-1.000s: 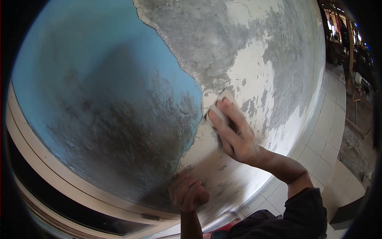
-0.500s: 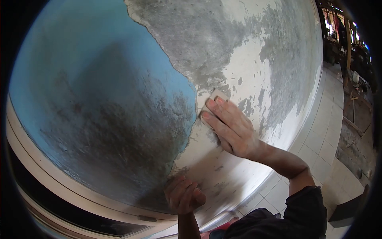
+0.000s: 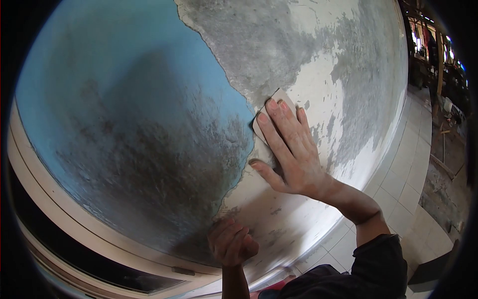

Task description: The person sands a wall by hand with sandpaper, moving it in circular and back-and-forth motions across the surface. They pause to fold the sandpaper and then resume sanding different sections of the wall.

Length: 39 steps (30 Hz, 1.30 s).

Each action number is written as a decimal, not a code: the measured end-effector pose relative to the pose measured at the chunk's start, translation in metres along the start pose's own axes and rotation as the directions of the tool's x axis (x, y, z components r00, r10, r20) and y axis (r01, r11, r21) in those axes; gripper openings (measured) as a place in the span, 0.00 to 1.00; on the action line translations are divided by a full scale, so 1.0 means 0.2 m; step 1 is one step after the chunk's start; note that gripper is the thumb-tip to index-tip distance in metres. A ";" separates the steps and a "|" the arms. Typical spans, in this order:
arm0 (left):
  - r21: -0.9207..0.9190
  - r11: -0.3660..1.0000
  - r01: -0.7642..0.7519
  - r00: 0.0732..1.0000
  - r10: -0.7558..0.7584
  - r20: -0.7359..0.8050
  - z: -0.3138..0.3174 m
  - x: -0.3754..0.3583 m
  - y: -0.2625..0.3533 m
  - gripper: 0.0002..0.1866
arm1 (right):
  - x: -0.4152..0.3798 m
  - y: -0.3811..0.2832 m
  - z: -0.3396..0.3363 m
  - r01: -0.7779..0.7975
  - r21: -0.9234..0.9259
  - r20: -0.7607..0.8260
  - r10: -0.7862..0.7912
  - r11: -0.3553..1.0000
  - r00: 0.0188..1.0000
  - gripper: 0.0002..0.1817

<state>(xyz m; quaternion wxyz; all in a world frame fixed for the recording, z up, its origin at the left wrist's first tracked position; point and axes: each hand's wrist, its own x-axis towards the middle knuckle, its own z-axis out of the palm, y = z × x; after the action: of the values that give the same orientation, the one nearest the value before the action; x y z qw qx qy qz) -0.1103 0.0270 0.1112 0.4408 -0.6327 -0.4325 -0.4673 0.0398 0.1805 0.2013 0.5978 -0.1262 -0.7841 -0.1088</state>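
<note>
My right hand [image 3: 294,149] lies with fingers extended over a pale piece of sandpaper [image 3: 260,130], pressing it against the wall. The sheet has a dark edge and sits right by the ragged border between the blue paint [image 3: 149,45] and the bare grey and white plaster [image 3: 269,55]. My thumb is spread away from it, near that border. Lower down, my left hand [image 3: 233,243] is curled closed close to the wall, with nothing visible in it. Dark smudges [image 3: 154,164] cover much of the lower blue area.
A cream frame [image 3: 99,229] with a dark panel curves along the lower left. Pale floor tiles [image 3: 403,164] run beside the wall at right. Beyond them lies a cluttered, rough floor area [image 3: 443,189] with wood pieces. A dark block-like object [image 3: 430,271] stands at lower right.
My right hand has moved slightly up with the sandpaper, and its fingers and thumb have spread wider. The view has shifted a little. My left hand stays curled.
</note>
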 end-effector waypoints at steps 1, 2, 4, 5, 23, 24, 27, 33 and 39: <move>0.000 1.000 -0.004 1.000 0.004 -0.006 0.00 0.00 0.00 0.05 | -0.02 0.00 0.01 0.005 -0.011 -0.008 -0.005 1.000 1.000 0.33; 0.000 1.000 -0.007 1.000 0.007 -0.012 0.01 0.00 0.00 0.05 | -0.07 0.00 0.04 0.010 -0.021 -0.014 -0.010 1.000 1.000 0.32; -0.004 1.000 -0.011 1.000 0.011 -0.013 0.00 0.00 -0.01 0.05 | -0.14 0.01 0.06 0.029 -0.038 0.006 -0.029 0.999 1.000 0.30; -0.006 1.000 -0.012 1.000 0.012 -0.012 0.00 0.00 -0.01 0.04 | -0.16 0.01 0.05 0.049 -0.043 0.032 -0.048 0.998 0.998 0.29; 0.042 0.999 -0.032 0.999 0.032 -0.001 0.01 0.00 0.00 0.09 | 0.01 0.00 0.00 0.052 0.070 -0.054 -0.049 0.996 0.997 0.27; 0.046 0.999 -0.029 1.000 0.029 -0.007 0.01 0.00 0.00 0.10 | 0.01 -0.01 0.02 0.061 0.095 -0.053 -0.056 0.994 0.997 0.26; 0.030 0.999 -0.022 1.000 0.022 -0.001 0.00 0.00 0.00 0.10 | -0.13 -0.02 0.07 0.106 0.089 -0.048 -0.102 0.990 0.994 0.27; 0.018 1.000 -0.024 0.999 0.024 -0.022 0.01 0.00 0.00 0.09 | -0.02 0.01 0.03 0.087 0.071 -0.110 -0.079 0.994 0.991 0.26; 0.007 1.000 -0.015 1.000 0.015 -0.027 0.01 0.00 0.00 0.08 | -0.13 -0.01 0.06 0.092 0.093 -0.056 -0.087 0.991 0.995 0.26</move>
<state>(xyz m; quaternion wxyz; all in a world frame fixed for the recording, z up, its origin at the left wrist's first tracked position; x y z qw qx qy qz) -0.1104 0.0280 0.1106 0.4522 -0.6282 -0.4232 -0.4709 0.0355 0.1809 0.1733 0.6178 -0.0593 -0.7776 -0.1012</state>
